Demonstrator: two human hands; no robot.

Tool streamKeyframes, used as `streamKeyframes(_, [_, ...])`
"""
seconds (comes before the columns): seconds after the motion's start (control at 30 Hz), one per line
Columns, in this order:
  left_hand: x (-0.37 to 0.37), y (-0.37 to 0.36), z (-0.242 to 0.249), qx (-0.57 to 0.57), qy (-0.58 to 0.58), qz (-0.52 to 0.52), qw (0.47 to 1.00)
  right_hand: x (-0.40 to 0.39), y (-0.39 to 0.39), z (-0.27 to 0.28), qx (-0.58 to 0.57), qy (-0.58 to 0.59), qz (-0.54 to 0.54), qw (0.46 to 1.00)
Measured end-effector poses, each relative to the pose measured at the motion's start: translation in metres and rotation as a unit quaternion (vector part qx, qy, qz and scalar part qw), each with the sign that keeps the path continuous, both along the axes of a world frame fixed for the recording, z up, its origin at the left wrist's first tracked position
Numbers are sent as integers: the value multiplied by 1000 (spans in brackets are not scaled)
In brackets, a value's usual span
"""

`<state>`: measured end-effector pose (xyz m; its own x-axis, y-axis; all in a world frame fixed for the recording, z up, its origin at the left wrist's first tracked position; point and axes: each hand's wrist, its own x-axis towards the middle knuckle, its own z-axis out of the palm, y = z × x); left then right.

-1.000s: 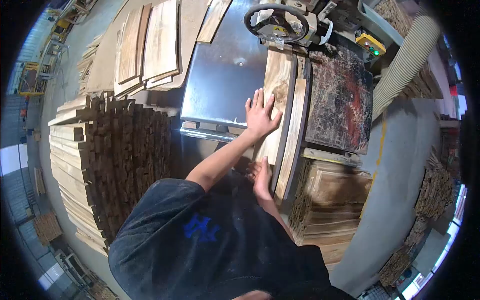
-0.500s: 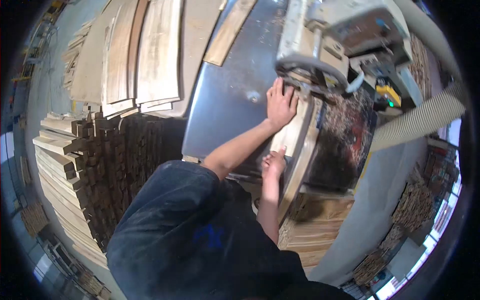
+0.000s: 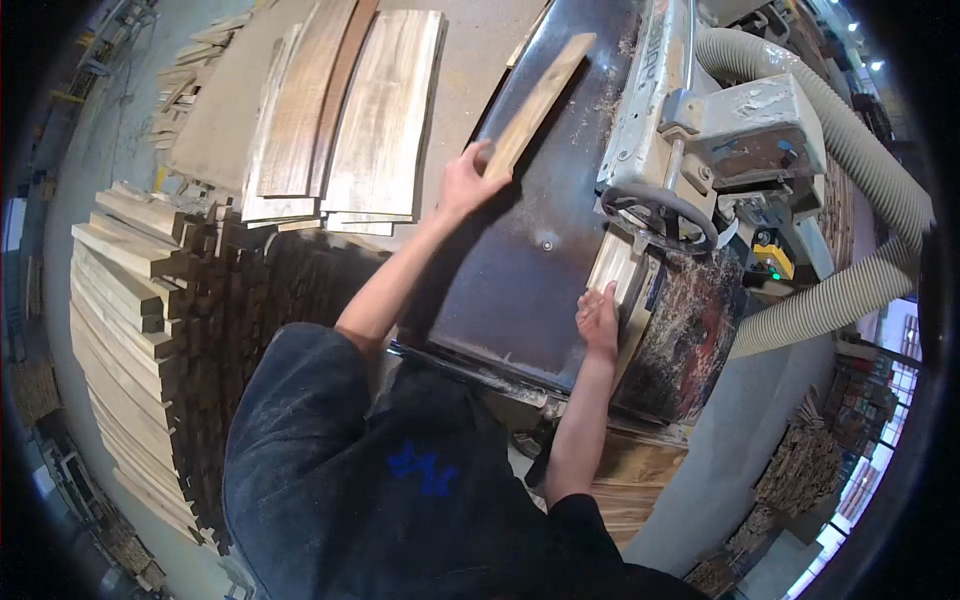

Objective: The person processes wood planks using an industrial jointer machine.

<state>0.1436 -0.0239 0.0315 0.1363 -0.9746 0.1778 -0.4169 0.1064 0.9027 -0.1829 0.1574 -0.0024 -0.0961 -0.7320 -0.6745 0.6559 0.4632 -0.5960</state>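
My left hand [image 3: 470,182] is closed round the near end of a narrow wooden strip [image 3: 540,105], whose far end points away over the dark metal machine table [image 3: 500,280]. On the right, my right hand [image 3: 599,318] grips the near end of a wooden board [image 3: 616,266] that lies along the fence. The board's far end is hidden under the machine head [image 3: 680,160], just behind a black handwheel [image 3: 658,218].
Wide boards [image 3: 380,120] lie on a panel at the upper left. Stacked strips [image 3: 120,330] stand at the left. Ribbed hoses [image 3: 830,305] run at the right. Wood shavings [image 3: 680,330] cover the machine's right part.
My left hand has left the board by the fence and moved left, taking hold of the loose strip. My right hand has moved forward and right with the board, which sits further under the head.
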Motion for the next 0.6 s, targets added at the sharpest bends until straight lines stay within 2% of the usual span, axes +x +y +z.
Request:
streamKeyframes(0.03, [0,22,13,129,134,-52,981,6,-6,4,-5,-5,-1,1000])
streamKeyframes(0.07, [1,44,22,214,309,-108,920,11,-16,8,7,36,11,999])
streamKeyframes(0.1, [2,63,29,291,469,-160,818,16,-21,14,17,76,22,997])
streamKeyframes(0.13, [0,85,27,315,547,-148,762,25,-19,20,11,70,19,997])
streamKeyframes(0.17, [-4,106,24,337,618,-137,697,38,-15,23,-31,93,67,993])
streamKeyframes(0.2, [-5,128,17,332,616,-141,700,50,-6,27,-71,118,113,984])
streamKeyframes(0.23, [-4,152,13,328,615,-146,702,60,8,33,-76,81,125,986])
streamKeyframes(0.27, [-4,175,19,360,565,-122,732,72,26,38,-88,57,148,983])
streamKeyframes(0.3, [-9,196,15,345,540,-103,761,83,43,47,-72,42,189,978])
streamKeyframes(0.33, [-6,216,9,328,399,-130,847,93,64,53,-70,15,218,973])
streamKeyframes(0.37, [-1,235,5,299,246,-152,909,103,86,64,-50,-13,243,969])
streamKeyframes(0.4, [0,251,8,120,107,-215,963,113,109,69,-45,-75,234,968])
streamKeyframes(0.43, [3,263,21,96,46,-241,965,119,130,96,-23,-76,227,971])
streamKeyframes(0.5, [-15,280,43,-26,-145,-187,971,114,173,83,-41,-141,230,962])
streamKeyframes(0.6, [-44,302,9,-16,-245,-267,932,104,230,61,-7,-100,221,970])
